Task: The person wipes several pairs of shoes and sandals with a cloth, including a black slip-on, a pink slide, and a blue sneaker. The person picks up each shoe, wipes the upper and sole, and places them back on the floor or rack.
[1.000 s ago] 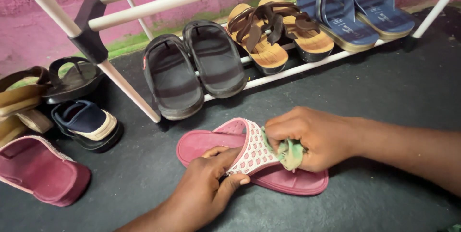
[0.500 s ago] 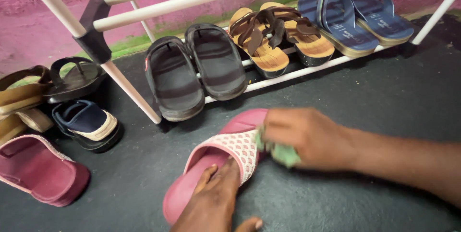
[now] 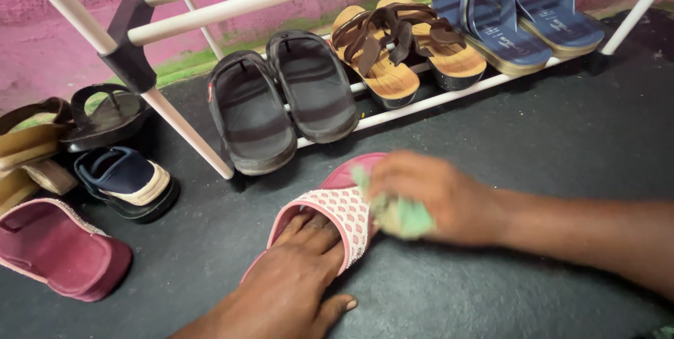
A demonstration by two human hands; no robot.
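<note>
**A:** ok so the action is bottom centre. There's a maroon-pink rubber slide sandal with a white-and-pink patterned strap (image 3: 344, 216) lying on the dark grey matte floor (image 3: 547, 149), just in front of the shoe rack. The left hand (image 3: 291, 279) has its fingers slid in under that strap, lying flat on the footbed, thumb sticking out on the floor side.

**B:** and the other hand?

**A:** the right hand (image 3: 428, 198) is bunched around a crumpled pale green cloth (image 3: 400, 216), fingers curled in on it, and the cloth is pressed right against the edge of the strap. That hand is a bit blurry so I can't make out the exact fingertips.

**B:** what's around it?

**A:** a white-tubed shoe rack with dark plastic joints (image 3: 168, 111) right behind. On its bottom shelf, left to right: a pair of black rubber slides (image 3: 281, 100), a pair of tan cork-look sandals with brown straps (image 3: 400, 48), a pair of navy blue flip-flops (image 3: 519, 9). Off to the left on the floor: a second maroon slide (image 3: 60, 251) well apart from the first, a navy and cream child's sandal (image 3: 126, 181), and a black thong sandal (image 3: 105, 118).
</note>
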